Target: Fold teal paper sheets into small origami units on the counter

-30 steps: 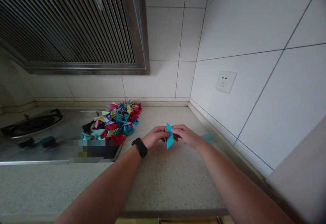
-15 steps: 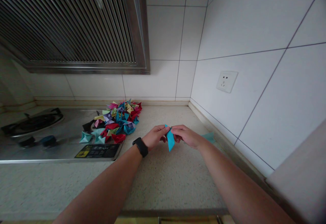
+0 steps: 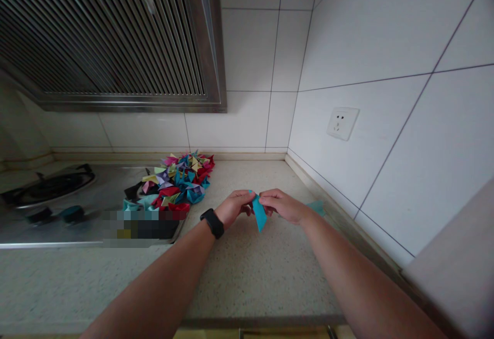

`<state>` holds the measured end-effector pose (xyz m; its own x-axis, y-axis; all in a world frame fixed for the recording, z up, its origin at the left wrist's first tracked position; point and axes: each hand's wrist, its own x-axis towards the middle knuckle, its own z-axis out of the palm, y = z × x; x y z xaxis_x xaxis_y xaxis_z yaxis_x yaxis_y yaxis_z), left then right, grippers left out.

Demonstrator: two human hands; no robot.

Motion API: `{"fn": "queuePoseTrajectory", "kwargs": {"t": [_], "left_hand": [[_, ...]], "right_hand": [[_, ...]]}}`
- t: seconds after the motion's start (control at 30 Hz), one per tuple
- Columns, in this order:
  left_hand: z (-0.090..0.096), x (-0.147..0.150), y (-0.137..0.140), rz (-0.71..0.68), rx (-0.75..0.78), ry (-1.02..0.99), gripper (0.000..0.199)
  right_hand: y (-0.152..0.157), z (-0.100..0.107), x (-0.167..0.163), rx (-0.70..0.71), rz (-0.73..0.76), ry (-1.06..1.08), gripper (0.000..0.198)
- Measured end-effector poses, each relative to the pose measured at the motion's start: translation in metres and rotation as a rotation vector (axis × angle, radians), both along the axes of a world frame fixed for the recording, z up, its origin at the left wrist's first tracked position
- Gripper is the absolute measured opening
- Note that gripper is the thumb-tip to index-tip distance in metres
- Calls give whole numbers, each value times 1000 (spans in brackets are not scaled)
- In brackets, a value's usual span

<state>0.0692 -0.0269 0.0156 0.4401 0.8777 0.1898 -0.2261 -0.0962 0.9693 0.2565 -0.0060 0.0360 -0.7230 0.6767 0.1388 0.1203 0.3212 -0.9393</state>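
A folded piece of blue origami paper (image 3: 260, 215) hangs between my hands above the counter, its pointed end downward. My left hand (image 3: 236, 208), with a black watch (image 3: 212, 223) on the wrist, pinches its upper left side. On the upper right edge, the fingers of my right hand (image 3: 283, 205) are closed on the same paper. Part of the fold is covered by my fingertips. Partly behind my right wrist, light teal paper (image 3: 316, 207) lies on the counter.
A pile of colourful folded paper pieces (image 3: 189, 179) covers the right side of the gas stove (image 3: 108, 190). Overhead at left is a range hood (image 3: 116, 40). A socket (image 3: 343, 123) sits on the tiled right wall. The speckled counter (image 3: 262, 287) ends at a front edge.
The blue paper has tilted slightly, its lower tip now a little lower and further right. Both hands keep their grip in nearly the same place.
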Motion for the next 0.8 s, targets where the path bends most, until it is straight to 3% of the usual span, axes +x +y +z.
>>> {"fn": "queuePoseTrajectory", "kwargs": {"t": [0.27, 0.5, 0.67, 0.8], "left_hand": [[6, -3, -1, 59, 101, 81, 41], [8, 0, -5, -3, 23, -60, 36], [10, -1, -5, 91, 160, 109, 45], [12, -4, -5, 63, 144, 197, 47]], "right_hand": [[-5, 6, 1, 56, -24, -88, 31], [-6, 6, 3, -3, 26, -24, 30], [-3, 5, 4, 20, -19, -22, 31], [4, -2, 3, 60, -128, 13, 31]]}}
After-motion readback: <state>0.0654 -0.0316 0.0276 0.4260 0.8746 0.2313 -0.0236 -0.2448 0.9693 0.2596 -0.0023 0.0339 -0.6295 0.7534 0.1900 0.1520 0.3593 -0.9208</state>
